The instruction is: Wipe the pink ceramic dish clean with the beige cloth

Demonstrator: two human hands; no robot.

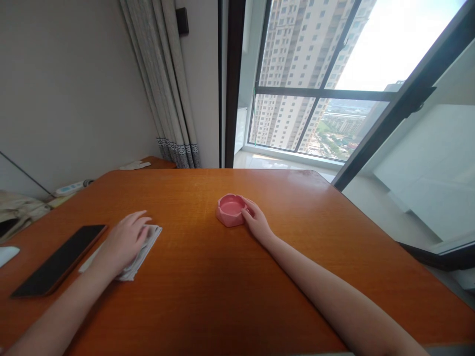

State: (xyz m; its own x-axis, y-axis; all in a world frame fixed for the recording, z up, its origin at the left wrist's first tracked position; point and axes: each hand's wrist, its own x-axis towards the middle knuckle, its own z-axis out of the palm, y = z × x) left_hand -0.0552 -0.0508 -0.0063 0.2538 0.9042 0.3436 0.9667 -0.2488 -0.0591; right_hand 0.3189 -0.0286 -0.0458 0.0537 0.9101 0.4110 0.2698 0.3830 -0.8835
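Note:
A pink faceted ashtray with a shallow round hollow sits on the wooden table, a little beyond its middle. My right hand grips its right side, thumb at the near face and fingers round the far side. To the left, my left hand lies over a folded whitish cloth, its fingers stretched forward and slightly apart. Part of the cloth is hidden under this hand and wrist, and I cannot tell how firmly the hand presses on it.
A black flat slab with a brown edge lies left of the cloth. Something white shows at the left edge. A power strip sits beyond the table's left side. Behind the table are a curtain and a large window.

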